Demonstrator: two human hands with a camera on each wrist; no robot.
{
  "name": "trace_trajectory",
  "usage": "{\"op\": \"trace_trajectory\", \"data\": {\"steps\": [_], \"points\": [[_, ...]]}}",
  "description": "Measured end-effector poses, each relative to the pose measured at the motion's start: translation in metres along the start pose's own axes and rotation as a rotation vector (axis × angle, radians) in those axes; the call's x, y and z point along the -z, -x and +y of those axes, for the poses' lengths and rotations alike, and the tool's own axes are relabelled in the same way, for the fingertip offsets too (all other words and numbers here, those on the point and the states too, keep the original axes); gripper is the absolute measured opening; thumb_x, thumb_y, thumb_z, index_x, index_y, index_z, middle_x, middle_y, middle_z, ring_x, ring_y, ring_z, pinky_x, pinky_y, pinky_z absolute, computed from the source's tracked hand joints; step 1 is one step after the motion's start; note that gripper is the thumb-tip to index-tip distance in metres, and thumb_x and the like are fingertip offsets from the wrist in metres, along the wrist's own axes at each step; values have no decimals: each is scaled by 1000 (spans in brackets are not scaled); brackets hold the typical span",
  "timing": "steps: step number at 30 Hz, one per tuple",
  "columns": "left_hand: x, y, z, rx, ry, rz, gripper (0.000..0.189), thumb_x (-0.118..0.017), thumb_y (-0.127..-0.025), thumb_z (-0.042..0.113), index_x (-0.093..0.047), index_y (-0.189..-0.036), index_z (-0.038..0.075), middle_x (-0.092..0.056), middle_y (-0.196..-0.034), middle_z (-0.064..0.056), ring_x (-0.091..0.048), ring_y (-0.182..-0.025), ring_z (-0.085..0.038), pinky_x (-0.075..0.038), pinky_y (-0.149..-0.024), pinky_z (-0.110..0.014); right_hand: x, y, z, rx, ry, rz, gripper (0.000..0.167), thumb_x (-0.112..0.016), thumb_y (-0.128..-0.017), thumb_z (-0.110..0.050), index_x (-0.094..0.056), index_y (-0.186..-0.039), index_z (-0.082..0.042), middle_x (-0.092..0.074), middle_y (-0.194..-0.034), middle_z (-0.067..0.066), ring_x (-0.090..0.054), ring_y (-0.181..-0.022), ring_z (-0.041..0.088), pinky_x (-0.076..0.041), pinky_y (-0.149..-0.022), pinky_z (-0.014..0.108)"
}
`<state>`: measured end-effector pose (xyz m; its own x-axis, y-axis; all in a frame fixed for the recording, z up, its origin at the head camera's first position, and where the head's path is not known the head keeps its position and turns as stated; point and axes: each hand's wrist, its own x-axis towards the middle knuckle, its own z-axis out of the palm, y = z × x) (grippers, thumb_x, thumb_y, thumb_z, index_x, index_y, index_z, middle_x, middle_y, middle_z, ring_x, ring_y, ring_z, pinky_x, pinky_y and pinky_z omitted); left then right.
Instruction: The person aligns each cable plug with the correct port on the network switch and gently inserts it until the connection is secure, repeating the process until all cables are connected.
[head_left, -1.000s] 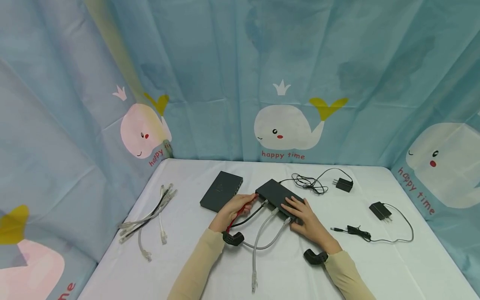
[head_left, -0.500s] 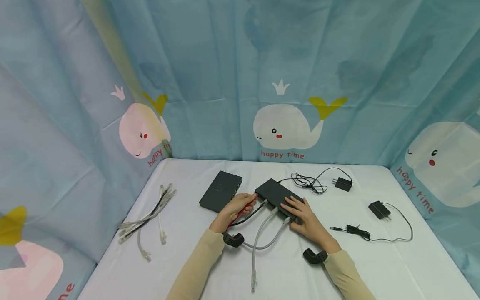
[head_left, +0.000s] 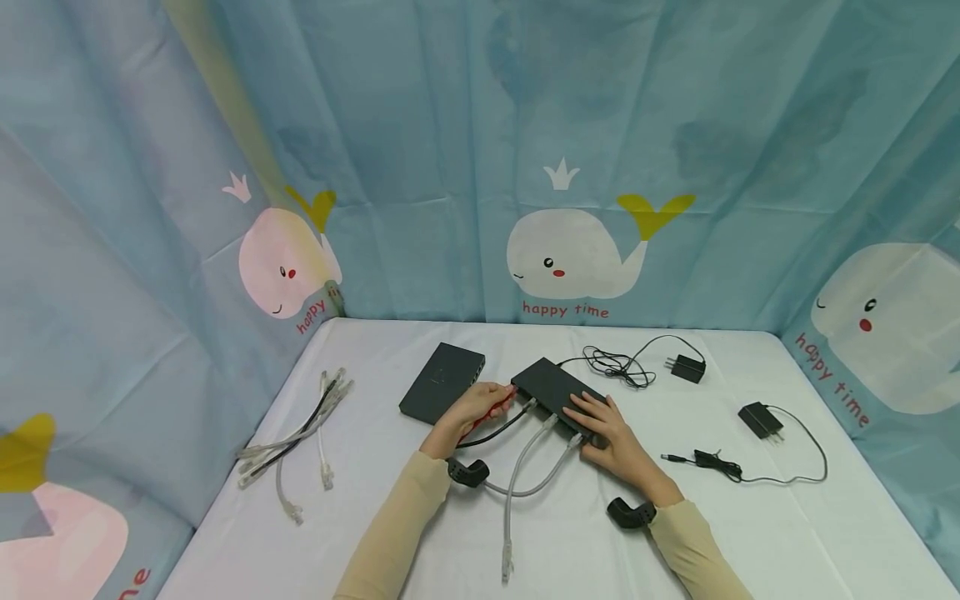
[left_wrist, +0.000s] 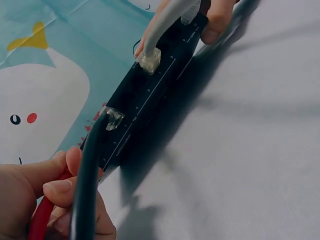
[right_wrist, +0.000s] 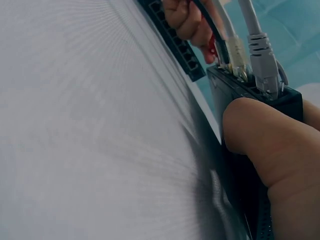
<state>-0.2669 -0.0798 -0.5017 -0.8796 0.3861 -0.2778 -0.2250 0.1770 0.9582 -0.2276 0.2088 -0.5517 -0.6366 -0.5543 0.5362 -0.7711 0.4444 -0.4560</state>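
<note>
Shifted slightly toward twelve, the red cable point(left_wrist: 41, 220) is pinched by the left hand point(head_left: 476, 403), apparently for seating, at nine o'clock on the black switch point(head_left: 552, 385), gripped at four by the right hand point(head_left: 617, 440).

Red "happy time" point(head_left: 566, 311) on the blue curtain point(head_left: 420, 167), plus tiny, blurred white print point(left_wrist: 148, 90) on the black box point(head_left: 557, 386).

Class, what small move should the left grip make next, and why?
Probably press the red cable gently into the box: the left grip pinches it right beside the box, which the right grip holds, and the black cable nearby is plugged in. The red cable's end is hidden.
</note>
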Motion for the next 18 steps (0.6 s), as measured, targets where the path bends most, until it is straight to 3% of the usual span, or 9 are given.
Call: {"op": "trace_trajectory", "data": {"steps": [7,12,18], "points": [[0,-4,0,18,-31,52,42,-50,-96,32,-60,-105,-8,-50,-64,1,-35,-49,-6,-31,-51,-22,1,0,-1,-6,-20,1,60,-66,-74,0,-52,-132,-10,-41,-141,19,-30,-131,43,-7,-105,64],[-3,-5,1,-2,-51,80,41,-49,-97,30,-61,-101,-9,-49,-62,0,-31,-44,-5,-27,-48,-23,2,0,-4,-14,-31,3,60,-67,-74,0,-53,-132,-10,-41,-141,19,-30,-131,44,-8,-104,66],[-9,-7,1,1,-10,118,37,-50,-97,30,-61,-95,-6,-50,-62,2,-33,-47,-5,-30,-51,-22,1,0,-2,-26,-35,10,61,-65,-73,2,-53,-131,-10,-41,-140,19,-31,-130,45,-9,-102,68]]}}
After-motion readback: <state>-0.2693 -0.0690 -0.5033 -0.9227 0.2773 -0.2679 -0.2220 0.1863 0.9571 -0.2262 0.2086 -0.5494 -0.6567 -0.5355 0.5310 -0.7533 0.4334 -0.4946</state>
